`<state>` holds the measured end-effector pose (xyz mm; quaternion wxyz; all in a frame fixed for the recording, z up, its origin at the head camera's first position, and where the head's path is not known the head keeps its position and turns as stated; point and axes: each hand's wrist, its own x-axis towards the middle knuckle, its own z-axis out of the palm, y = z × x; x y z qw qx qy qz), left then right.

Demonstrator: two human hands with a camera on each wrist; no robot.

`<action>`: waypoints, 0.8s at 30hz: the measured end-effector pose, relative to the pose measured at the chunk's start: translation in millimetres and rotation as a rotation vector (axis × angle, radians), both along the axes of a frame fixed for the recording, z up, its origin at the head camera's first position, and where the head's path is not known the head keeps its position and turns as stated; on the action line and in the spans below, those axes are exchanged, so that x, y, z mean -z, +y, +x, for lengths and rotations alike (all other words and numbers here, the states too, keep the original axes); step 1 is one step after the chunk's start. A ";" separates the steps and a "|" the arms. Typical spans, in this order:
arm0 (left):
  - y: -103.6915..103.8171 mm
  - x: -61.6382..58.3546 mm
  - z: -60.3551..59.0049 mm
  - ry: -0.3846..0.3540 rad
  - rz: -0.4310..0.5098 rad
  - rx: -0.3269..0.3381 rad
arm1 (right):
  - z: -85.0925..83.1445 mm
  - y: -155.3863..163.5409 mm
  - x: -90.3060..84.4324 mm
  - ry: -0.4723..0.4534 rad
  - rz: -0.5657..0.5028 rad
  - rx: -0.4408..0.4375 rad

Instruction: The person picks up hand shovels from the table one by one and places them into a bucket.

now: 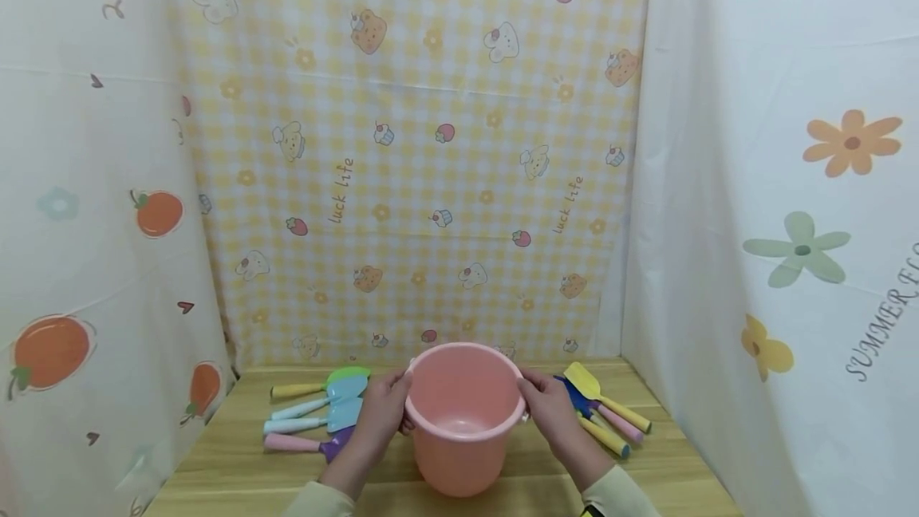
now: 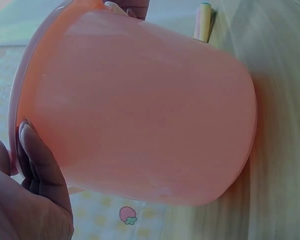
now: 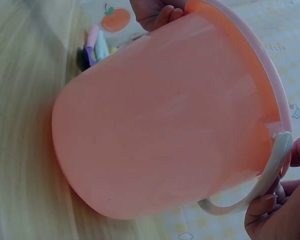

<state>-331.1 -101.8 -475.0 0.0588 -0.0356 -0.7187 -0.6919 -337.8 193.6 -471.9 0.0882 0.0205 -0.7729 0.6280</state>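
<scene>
Wooden table [image 1: 237,469]: pink bucket [image 1: 463,429] gripped between both hands' fingers [image 1: 393,399].

Bucket [image 1: 463,421] upright at worktop [image 1: 237,469] centre. Left hand [image 1: 380,413] on its left side, right hand [image 1: 549,405] on right. Row of shovels [image 1: 319,413] left of bucket; more shovels [image 1: 606,413] right. Curtain [image 1: 409,150] behind.

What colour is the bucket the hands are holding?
The bucket is pink, a peachy salmon shade, with a paler handle. It shows best in the head view.
</scene>
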 end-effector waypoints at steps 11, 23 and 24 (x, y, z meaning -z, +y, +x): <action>-0.1 9.6 4.1 -0.042 0.012 -0.007 | 6.3 -0.5 4.6 -0.006 -0.023 -0.009; 0.5 10.4 2.1 0.018 0.026 -0.055 | 5.2 2.1 11.9 0.032 0.019 -0.039; 0.7 10.1 2.2 0.016 0.025 -0.053 | 5.3 2.2 12.3 0.036 0.024 -0.039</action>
